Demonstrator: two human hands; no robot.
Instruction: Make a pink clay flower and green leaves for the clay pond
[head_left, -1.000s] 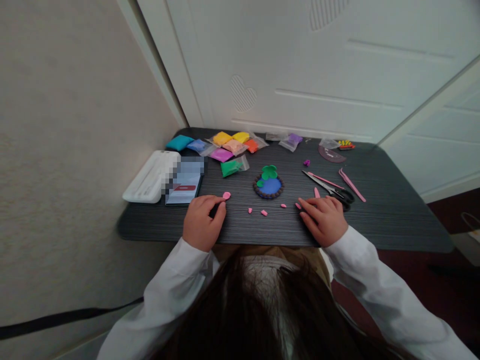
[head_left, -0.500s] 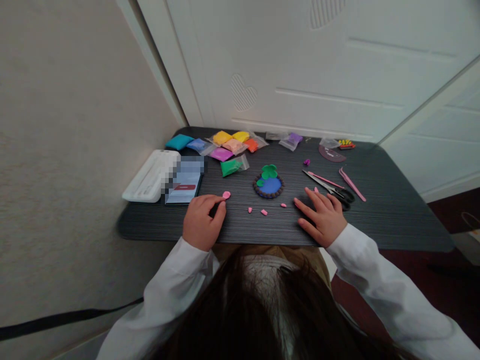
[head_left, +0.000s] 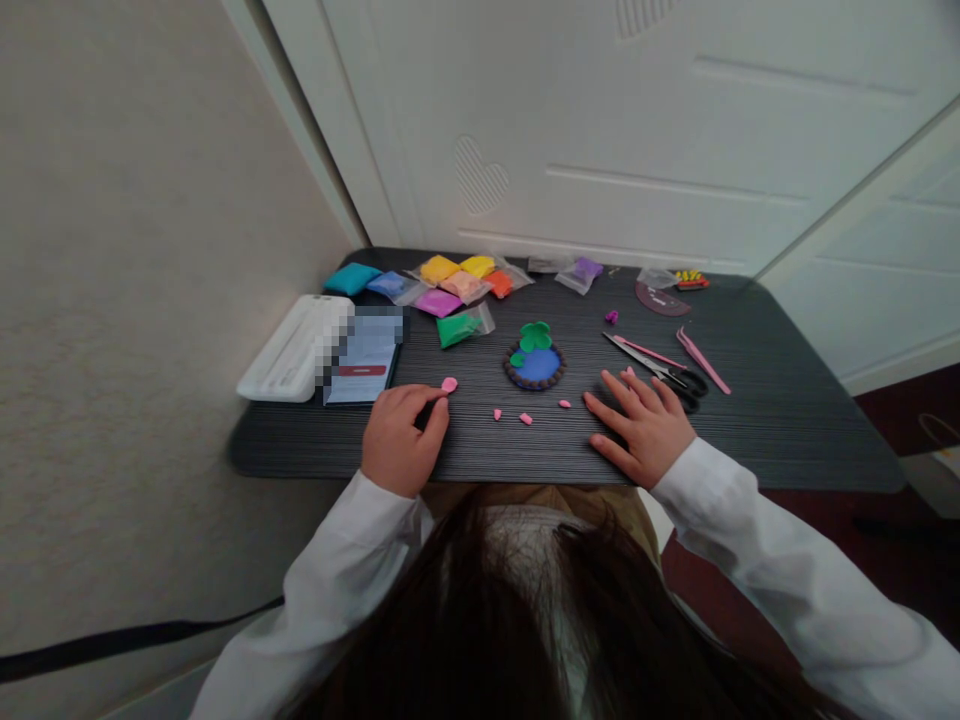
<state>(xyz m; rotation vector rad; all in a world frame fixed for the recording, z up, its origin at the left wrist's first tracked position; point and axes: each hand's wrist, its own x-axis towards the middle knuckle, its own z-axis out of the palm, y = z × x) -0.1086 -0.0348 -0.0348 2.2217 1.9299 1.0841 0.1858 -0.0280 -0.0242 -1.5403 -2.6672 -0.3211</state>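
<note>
At the left end of the desk (head_left: 795,420), a white case (head_left: 289,358) lay near the edge, with a tablet (head_left: 356,391) alongside, its display partly blurred out around a red band (head_left: 363,371). Bags of clay (head_left: 439,268) were grouped along the back edge, from the left corner towards the middle. Near the front edge, the left hand (head_left: 401,440) rested with thumb and forefinger at a pink disc (head_left: 449,385); whether they pinched it could not be told. Three pink bits (head_left: 526,419) lay to the right, in front of a blue base (head_left: 541,367) rimmed with brown beads (head_left: 536,384) and bearing a green leaf (head_left: 535,336). The right hand (head_left: 645,430) was palm down, fingers spread and unclenched, partly covering a pink strip (head_left: 628,371) and partly hiding the handles of the scissors (head_left: 637,356). Pink tweezers (head_left: 703,360) lay farther right, with a purple plate (head_left: 662,299) towards the back right corner. Marks on case and plate were too small to read.
</note>
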